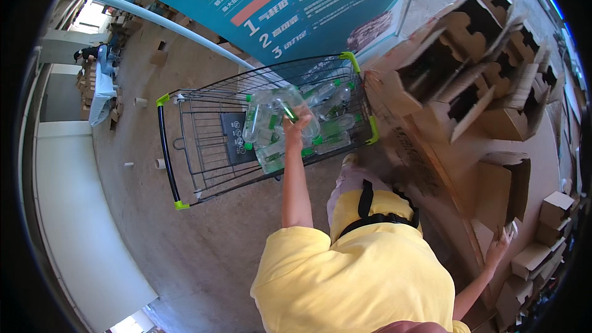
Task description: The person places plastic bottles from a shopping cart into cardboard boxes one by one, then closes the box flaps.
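Observation:
A wire shopping cart (206,172) with lime-green corners stands ahead of me, and several clear plastic bottles (338,126) with green caps lie heaped in its far right part. Reaching into it from above, my left hand (297,122) is closed on a clear plastic bottle (287,101) at the top of the heap. Over to the right, my right hand (497,248) has its fingers closed at the near edge of an open cardboard box (495,188). Something small and white shows by those fingertips; its kind is unclear.
Several open cardboard boxes with cut-out edges (464,68), partly blurred, stand on a large cardboard surface (447,142). More small boxes (556,209) lie at the right rim. A blue display board (271,31) rises behind the cart. A person (102,55) is far left.

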Demonstrator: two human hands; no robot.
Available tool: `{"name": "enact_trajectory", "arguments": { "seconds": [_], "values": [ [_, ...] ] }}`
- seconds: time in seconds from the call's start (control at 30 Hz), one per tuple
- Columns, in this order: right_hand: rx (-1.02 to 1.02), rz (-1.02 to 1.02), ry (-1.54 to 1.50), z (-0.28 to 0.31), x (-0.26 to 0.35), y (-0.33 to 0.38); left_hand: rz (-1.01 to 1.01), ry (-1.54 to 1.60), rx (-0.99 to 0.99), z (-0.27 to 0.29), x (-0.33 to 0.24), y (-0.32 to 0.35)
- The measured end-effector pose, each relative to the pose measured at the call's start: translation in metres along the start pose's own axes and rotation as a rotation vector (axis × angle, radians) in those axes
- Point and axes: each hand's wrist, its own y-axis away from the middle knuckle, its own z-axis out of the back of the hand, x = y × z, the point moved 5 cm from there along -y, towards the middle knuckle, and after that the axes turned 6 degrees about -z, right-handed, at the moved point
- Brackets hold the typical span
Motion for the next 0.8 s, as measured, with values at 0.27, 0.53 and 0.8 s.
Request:
{"name": "enact_trajectory", "arguments": {
  "seconds": [0.27, 0.53, 0.8],
  "values": [
    [0.034, 0.245, -0.070, 0.022, 0.026, -0.013, -0.161, 0.811, 0.355, -0.197, -0.149, 0.096],
    [0.140, 0.343, -0.092, 0.027, 0.002, -0.008, -0.167, 0.805, 1.134, -0.416, -0.222, 0.229],
    [-0.026, 0.275, -0.201, 0.025, -0.016, -0.004, -0.653, -0.566, 1.770, -0.539, -0.163, 0.330]
  ]
}}
